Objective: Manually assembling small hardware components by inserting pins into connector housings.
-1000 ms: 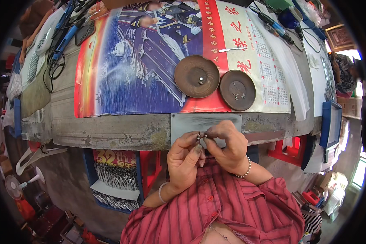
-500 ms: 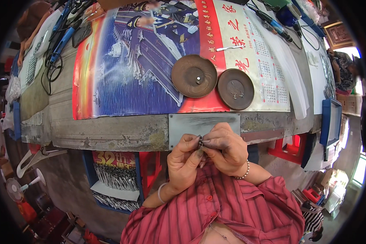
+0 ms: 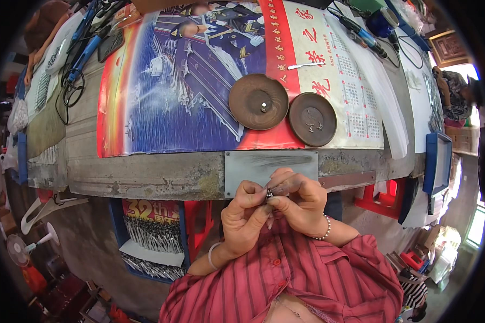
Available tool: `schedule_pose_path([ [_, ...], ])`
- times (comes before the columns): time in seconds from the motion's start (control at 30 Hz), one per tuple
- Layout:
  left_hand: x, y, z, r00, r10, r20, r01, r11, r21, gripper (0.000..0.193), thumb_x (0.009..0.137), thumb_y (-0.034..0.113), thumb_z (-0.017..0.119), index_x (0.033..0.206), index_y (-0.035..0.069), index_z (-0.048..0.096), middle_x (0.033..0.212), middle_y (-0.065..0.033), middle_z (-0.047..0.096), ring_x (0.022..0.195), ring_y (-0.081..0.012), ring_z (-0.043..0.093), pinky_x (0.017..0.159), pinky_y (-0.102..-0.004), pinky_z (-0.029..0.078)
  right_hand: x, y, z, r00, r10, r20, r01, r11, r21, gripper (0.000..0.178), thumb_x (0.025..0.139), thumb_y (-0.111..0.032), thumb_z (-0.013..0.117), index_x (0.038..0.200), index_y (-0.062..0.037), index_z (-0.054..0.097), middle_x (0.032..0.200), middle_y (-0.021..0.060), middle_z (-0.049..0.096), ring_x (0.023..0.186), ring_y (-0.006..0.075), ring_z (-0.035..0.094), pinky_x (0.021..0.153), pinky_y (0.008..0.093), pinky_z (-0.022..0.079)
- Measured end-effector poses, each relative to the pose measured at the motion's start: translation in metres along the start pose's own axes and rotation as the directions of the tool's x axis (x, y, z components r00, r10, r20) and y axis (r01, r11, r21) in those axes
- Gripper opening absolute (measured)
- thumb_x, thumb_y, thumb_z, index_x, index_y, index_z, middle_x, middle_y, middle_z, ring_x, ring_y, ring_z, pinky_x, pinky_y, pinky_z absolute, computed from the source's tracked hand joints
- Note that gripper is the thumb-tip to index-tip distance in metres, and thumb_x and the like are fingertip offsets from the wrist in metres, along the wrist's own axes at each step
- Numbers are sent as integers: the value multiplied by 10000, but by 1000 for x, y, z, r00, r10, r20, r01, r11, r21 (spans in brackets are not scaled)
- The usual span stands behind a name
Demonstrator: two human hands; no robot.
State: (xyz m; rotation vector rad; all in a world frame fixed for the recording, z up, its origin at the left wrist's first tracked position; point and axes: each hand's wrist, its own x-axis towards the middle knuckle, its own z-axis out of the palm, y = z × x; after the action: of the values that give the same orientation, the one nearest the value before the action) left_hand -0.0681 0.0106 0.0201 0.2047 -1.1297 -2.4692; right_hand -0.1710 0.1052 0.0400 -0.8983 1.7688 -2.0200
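In front of my chest, just off the table's near edge, my left hand (image 3: 243, 215) and my right hand (image 3: 302, 203) meet fingertip to fingertip. Both are closed in a pinch around a small dark and silvery metal piece (image 3: 269, 194). Fingers cover most of it, so its exact kind is unclear. Beyond the hands sits a brown round dish (image 3: 248, 110) with a tiny shiny bit in it. A smaller brown dish (image 3: 299, 121) beside it holds a few small metal bits. A grey plate (image 3: 272, 164) is fixed at the table edge nearest my fingers.
A large printed poster (image 3: 188, 124) covers the table's middle. Corded blue-handled tools lie at far left (image 3: 86, 59) and far right (image 3: 364, 35). A slim white tool (image 3: 303, 65) rests on the poster. Below left, a blue crate (image 3: 186, 237) holds many thin metal pieces; a red stool (image 3: 382, 196) stands right.
Both hands stay together, with the fingertips shifted slightly. The pinched piece has turned a little and shows more of its silvery side. The dishes stay put on the poster.
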Motion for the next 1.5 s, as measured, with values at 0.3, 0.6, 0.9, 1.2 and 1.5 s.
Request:
schedule_pose_path([
  [0.3,-3,2,3,998,-5,-69,12,995,104,285,883,-99,568,1142,17,597,1022,-64,471,748,-78,515,579,-182,446,7,5,1,962,-261,79,273,918,-288,200,858,-147,681,805,-1,556,756,120,650,656,244,617,653,371,495],
  [0.6,0,-7,0,989,-142,-53,142,990,-4,294,892,-93,550,1168,-11,609,1013,-39,489,785,-58,480,643,-178,408,25,1,-27,967,-252,-42,197,839,-508,129,779,-134,619,834,-48,540,775,60,555,705,172,534,656,290,438],
  [0.9,-2,-2,-2,975,-219,-47,202,949,-241,284,870,-145,479,1077,34,551,1059,-66,499,675,-73,467,532,-208,368,32,7,-25,967,76,-243,-166,912,-376,684,591,-182,818,1138,-32,436,939,44,438,732,130,397,649,275,372],
  [1.2,-12,-5,2,965,-263,-18,260,961,-96,210,897,-105,477,1048,15,560,1021,-72,512,694,-73,482,519,-206,365,2,-9,-18,941,-332,67,338,906,-254,677,635,-224,849,1133,-45,427,969,97,451,774,191,440,696,323,401],
  [1.5,54,0,9,931,-281,231,-35,562,826,217,871,-60,538,1058,-1,632,943,-108,582,724,-161,578,621,-247,453,-55,-4,-136,949,39,-313,-140,941,-308,345,778,-54,703,1057,-17,503,1017,61,492,730,102,454,648,233,402],
])
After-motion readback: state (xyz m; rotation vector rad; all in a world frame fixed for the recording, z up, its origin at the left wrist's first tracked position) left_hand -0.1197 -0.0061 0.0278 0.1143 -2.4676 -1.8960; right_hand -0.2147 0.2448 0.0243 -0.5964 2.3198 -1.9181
